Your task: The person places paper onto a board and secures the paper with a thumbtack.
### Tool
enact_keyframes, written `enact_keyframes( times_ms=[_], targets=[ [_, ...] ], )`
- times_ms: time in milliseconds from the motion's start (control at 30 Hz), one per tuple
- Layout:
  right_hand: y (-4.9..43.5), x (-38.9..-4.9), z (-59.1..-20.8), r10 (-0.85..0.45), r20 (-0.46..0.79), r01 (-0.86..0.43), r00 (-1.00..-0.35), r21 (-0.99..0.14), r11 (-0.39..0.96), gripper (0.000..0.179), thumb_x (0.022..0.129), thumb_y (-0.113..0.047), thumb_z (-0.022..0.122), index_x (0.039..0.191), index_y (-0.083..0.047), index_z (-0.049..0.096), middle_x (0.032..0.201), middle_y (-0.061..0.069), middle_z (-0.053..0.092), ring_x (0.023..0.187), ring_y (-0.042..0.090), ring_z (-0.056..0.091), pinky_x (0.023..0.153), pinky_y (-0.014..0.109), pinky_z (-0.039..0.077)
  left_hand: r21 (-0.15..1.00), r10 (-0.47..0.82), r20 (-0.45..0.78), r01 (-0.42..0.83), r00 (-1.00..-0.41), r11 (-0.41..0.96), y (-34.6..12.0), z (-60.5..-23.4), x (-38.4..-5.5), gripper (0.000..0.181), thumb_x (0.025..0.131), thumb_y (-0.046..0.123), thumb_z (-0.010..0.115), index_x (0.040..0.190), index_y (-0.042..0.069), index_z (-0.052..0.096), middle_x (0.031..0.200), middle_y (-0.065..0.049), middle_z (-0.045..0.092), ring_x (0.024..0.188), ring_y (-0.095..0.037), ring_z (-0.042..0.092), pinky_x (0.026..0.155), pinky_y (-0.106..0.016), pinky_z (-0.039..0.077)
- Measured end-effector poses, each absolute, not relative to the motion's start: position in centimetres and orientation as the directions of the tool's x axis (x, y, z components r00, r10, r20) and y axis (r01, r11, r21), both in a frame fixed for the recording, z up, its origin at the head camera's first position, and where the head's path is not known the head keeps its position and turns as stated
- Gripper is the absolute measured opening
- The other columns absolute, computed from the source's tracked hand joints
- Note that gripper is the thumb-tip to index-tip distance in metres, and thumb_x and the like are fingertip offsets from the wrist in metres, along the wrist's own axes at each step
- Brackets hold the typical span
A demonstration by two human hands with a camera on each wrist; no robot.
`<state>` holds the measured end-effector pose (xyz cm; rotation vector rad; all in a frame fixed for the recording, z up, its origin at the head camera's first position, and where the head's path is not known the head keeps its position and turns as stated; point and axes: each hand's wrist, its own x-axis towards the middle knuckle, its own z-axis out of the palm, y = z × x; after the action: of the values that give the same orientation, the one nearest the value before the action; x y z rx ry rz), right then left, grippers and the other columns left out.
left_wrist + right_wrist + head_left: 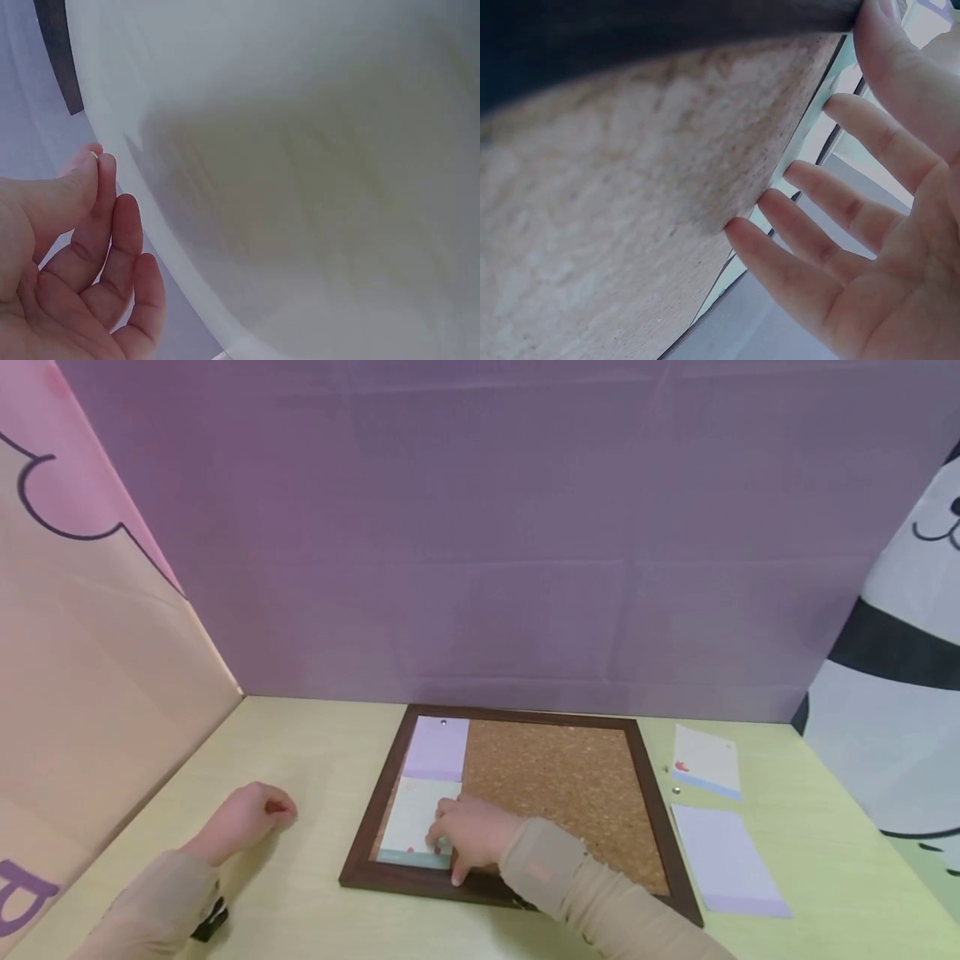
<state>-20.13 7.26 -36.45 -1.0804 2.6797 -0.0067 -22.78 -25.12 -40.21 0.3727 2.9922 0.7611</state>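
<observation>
My right hand (476,828) rests over the lower left of a framed corkboard (555,785), its fingers spread. The fingertips touch a pale note sheet with a mint-green bottom strip (412,814), and the thumb lies at the frame's bottom edge. Part of that sheet is hidden under the hand. In the right wrist view, the fingers (847,206) reach across to the sheet's edge. Above it on the board lies a lilac sheet (437,748) with a small metal pin (443,722) at its top. My left hand (243,818) is left of the board, fingers loosely curled, thumb meeting the index fingertip.
Right of the board lie a cream sheet with a blue strip (707,760) and another lilac sheet (727,860). A small metal pin (676,791) sits between them, near the frame. A purple backdrop (525,543) stands behind the light wooden table (322,743).
</observation>
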Motion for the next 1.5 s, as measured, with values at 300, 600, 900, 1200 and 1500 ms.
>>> enact_keyframes(
  times_ms=[300,600,900,1200,1500],
  targets=[
    [7.2,-20.3,-36.7,-0.703,-0.22,-0.702,-0.676,-0.096,0.705,0.037,0.065,-0.033,0.082,0.1,-0.027,0.07,0.102,-0.009,0.056,0.086,0.006,0.047,0.078,0.016,0.041,0.55,0.215,0.023,0.192,-0.976,0.813,-24.3,-40.4,-23.3,0.003,0.084,0.001,0.065,0.085,-0.001,0.066,0.081,-0.006,0.067,0.076,-0.018,0.06,0.07,-0.037,0.053],
    [7.3,-20.3,-36.6,-0.686,-0.238,-0.682,-0.688,-0.113,0.723,0.039,0.066,-0.032,0.082,0.103,-0.026,0.07,0.103,-0.009,0.055,0.087,0.006,0.046,0.079,0.016,0.042,0.591,0.243,0.059,0.23,-0.968,0.773,-22.4,-40.1,-24.0,0.004,0.085,0.003,0.064,0.082,0.001,0.063,0.076,-0.002,0.065,0.072,-0.012,0.056,0.065,-0.026,0.047],
    [7.3,-20.4,-36.6,-0.692,-0.231,-0.69,-0.684,-0.104,0.716,0.038,0.064,-0.032,0.082,0.1,-0.026,0.07,0.102,-0.009,0.056,0.087,0.006,0.047,0.078,0.015,0.042,0.659,0.266,0.134,0.287,-0.954,0.695,-19.5,-39.1,-24.3,0.004,0.086,0.002,0.064,0.086,-0.002,0.064,0.08,-0.005,0.066,0.076,-0.015,0.06,0.072,-0.029,0.052],
    [7.3,-20.2,-36.3,-0.697,-0.23,-0.695,-0.679,-0.103,0.712,0.039,0.065,-0.032,0.082,0.101,-0.025,0.07,0.102,-0.008,0.056,0.087,0.006,0.047,0.078,0.016,0.042,0.678,0.279,0.134,0.293,-0.951,0.674,-18.0,-39.1,-24.6,0.004,0.086,0.001,0.064,0.087,-0.002,0.065,0.081,-0.006,0.067,0.077,-0.015,0.061,0.073,-0.03,0.051],
    [7.3,-20.2,-36.2,-0.693,-0.219,-0.693,-0.687,-0.09,0.715,0.04,0.063,-0.033,0.083,0.101,-0.026,0.07,0.102,-0.008,0.056,0.087,0.007,0.048,0.079,0.016,0.042,0.677,0.314,0.135,0.319,-0.94,0.664,-16.2,-38.9,-25.2,0.007,0.087,0.005,0.065,0.085,-0.002,0.064,0.079,-0.004,0.067,0.076,-0.013,0.06,0.072,-0.03,0.051]
  ],
)
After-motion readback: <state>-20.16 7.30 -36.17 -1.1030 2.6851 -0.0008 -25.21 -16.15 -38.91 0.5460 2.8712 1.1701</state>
